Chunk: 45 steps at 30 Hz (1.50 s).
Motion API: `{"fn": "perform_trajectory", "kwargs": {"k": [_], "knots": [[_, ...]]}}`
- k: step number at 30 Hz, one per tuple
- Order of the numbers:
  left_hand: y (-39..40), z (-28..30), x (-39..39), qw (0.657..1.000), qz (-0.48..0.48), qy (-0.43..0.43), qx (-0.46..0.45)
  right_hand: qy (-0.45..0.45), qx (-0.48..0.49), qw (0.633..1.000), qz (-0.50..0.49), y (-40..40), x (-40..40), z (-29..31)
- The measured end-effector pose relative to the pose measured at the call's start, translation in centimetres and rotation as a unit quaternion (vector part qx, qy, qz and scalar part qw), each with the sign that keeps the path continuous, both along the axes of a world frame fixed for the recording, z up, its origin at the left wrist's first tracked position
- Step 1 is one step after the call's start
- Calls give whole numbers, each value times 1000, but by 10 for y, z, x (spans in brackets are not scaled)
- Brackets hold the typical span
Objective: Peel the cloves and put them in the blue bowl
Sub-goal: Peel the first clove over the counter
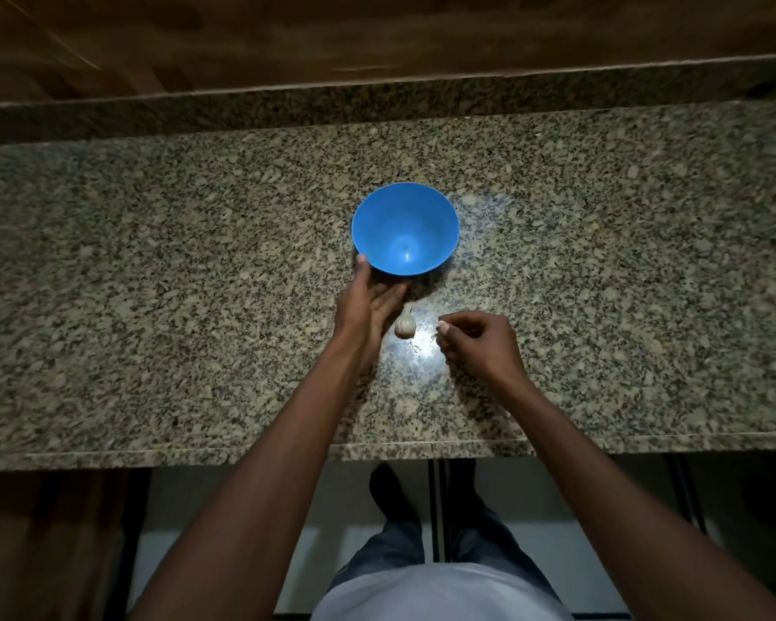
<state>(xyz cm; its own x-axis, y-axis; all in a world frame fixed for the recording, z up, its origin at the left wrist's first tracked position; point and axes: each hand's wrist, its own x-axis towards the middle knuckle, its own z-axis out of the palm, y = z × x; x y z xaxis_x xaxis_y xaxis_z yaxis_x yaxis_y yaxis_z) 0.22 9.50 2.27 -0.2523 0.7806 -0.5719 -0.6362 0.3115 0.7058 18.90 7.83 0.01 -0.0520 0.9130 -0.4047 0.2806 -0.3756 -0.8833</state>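
One clove (442, 325) is pinched in the right hand (478, 342), near the blue bowl (405, 229). Left hand (368, 302), fingers straight, touches the bowl's side. Garlic bulb (405, 325) lies just below. Skin likely thin, brittle; grip at tip.

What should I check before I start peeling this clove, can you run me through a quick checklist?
1. Clove in hand: ok. The right hand pinches a small clove at its fingertips.
2. Blue bowl within reach and upright: ok. It stands just beyond the hands.
3. Bowl ready to receive: ok, nothing visible inside.
4. Left hand free to help peel: ok. Its fingers are straight and hold nothing, the tips by the bowl's near rim; contact cannot be told.
5. Garlic bulb out of the way: ok. It lies on the granite counter between the hands.
6. Clove's skin already loosened: cannot tell, too small.
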Motion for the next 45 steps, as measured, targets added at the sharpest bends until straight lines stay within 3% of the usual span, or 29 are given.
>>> {"fn": "perform_trajectory", "kwargs": {"k": [4, 6, 7, 8, 10, 13, 19, 24, 35, 43, 45], "knots": [[12, -9, -4, 1000, 17, -13, -10, -123, 87, 987, 57, 10, 1, 2], [9, -15, -8, 998, -6, 56, -35, -172, 130, 972, 97, 14, 1, 5], [4, -18, -10, 989, -29, 134, -47, -198, 150, 961, 122, 16, 2, 6], [-2, -20, -14, 968, -59, 238, -54, -227, 171, 947, 148, 19, 2, 8], [-18, -26, -23, 890, -115, 439, -34, -290, 208, 911, 207, 23, 4, 12], [-35, -40, -35, 808, -171, 563, 18, -367, 233, 846, 308, 24, 4, 17], [-43, -44, -34, 785, -173, 595, 23, -412, 249, 785, 391, 23, -1, 20], [-43, -44, -30, 786, -176, 592, 16, -419, 268, 756, 425, 20, -4, 21], [-47, -44, -35, 790, -179, 586, 35, -382, 260, 817, 346, 15, 5, 10], [-44, -38, -33, 795, -185, 577, 19, -411, 266, 816, 307, 14, 1, 9], [-43, -35, -33, 799, -186, 572, 9, -389, 233, 845, 284, 17, -1, 11]]}}
